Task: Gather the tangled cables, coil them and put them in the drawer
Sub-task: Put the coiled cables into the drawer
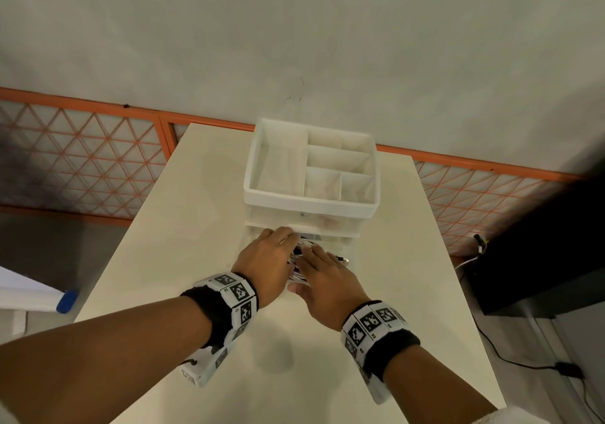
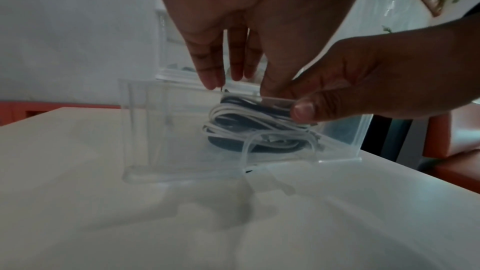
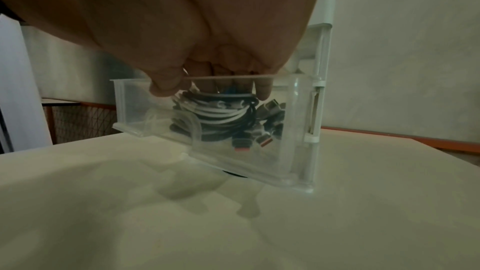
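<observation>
A coil of white and black cables (image 2: 249, 128) lies inside the clear pulled-out drawer (image 2: 155, 130) at the foot of the white organizer (image 1: 311, 201). My left hand (image 1: 278, 247) reaches down from above, its straight fingers (image 2: 207, 77) touching the top of the coil (image 1: 299, 253). My right hand (image 1: 319, 260) lies over the drawer (image 1: 345, 247). Its fingers (image 3: 263, 91) press on the coil (image 3: 223, 114) and its thumb (image 3: 166, 85) sits at the front wall (image 3: 291, 130). USB plugs (image 3: 265, 141) rest on the drawer floor. Both hands hide most of the cables in the head view.
The organizer stands at the far middle of a cream table (image 1: 196, 227), its divided top tray open. An orange lattice railing (image 1: 82, 161) runs behind. Dark furniture (image 1: 540, 276) with trailing wires stands to the right; a blue object (image 1: 67, 301) lies off the left edge.
</observation>
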The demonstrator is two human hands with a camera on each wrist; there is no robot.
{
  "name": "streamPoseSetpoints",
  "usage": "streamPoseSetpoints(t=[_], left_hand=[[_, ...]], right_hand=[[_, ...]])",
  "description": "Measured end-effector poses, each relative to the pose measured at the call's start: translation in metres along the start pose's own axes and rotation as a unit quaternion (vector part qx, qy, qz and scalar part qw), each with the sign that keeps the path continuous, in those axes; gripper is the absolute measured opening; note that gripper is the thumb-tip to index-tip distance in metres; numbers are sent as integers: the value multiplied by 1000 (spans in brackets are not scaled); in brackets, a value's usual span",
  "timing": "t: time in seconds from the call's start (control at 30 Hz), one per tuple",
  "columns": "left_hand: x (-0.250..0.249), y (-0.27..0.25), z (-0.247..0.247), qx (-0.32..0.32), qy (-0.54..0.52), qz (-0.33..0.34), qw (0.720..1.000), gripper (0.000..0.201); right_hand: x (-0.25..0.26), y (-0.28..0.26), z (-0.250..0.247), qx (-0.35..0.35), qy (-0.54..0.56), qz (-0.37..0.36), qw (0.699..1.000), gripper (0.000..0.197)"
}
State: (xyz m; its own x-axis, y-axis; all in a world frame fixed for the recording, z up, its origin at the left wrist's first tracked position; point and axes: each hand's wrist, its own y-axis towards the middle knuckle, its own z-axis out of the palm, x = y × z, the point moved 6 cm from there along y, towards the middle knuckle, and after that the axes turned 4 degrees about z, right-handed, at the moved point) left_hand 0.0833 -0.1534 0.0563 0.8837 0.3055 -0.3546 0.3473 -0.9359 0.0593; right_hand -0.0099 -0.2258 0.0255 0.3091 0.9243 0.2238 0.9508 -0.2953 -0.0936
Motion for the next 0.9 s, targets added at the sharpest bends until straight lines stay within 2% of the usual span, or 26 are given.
streamPoseSetpoints(t=[0.1, 0.23, 0.3, 0.43, 0.57, 0.67, 0.77, 0.9], left_hand=[[-2, 0, 7, 21, 8, 8, 1000, 37], [-8, -1, 14, 67, 2, -18, 998, 58], [-9, 0, 12, 78, 8, -31, 996, 58], [-6, -2, 9, 99, 6, -38, 994, 56], [1, -5, 5, 113, -39, -49, 992, 60], [4, -11, -6, 77, -74, -35, 994, 63], [8, -29, -21, 3, -106, -29, 994, 58], [23, -75, -27, -23, -146, -45, 988, 51]], right_hand=[[-12, 10, -10, -5, 12, 4, 1000, 52], [-18, 19, -16, -23, -39, 14, 999, 44], [-12, 12, -16, -65, -63, 25, 996, 40], [-1, -5, -15, -193, -49, 33, 980, 25], [-4, -4, -15, -209, -39, 31, 977, 29], [-5, 4, -22, -196, -76, 65, 975, 25], [-4, 15, -29, -193, -104, 93, 971, 25], [-2, 29, -34, -175, -111, 132, 969, 31]])
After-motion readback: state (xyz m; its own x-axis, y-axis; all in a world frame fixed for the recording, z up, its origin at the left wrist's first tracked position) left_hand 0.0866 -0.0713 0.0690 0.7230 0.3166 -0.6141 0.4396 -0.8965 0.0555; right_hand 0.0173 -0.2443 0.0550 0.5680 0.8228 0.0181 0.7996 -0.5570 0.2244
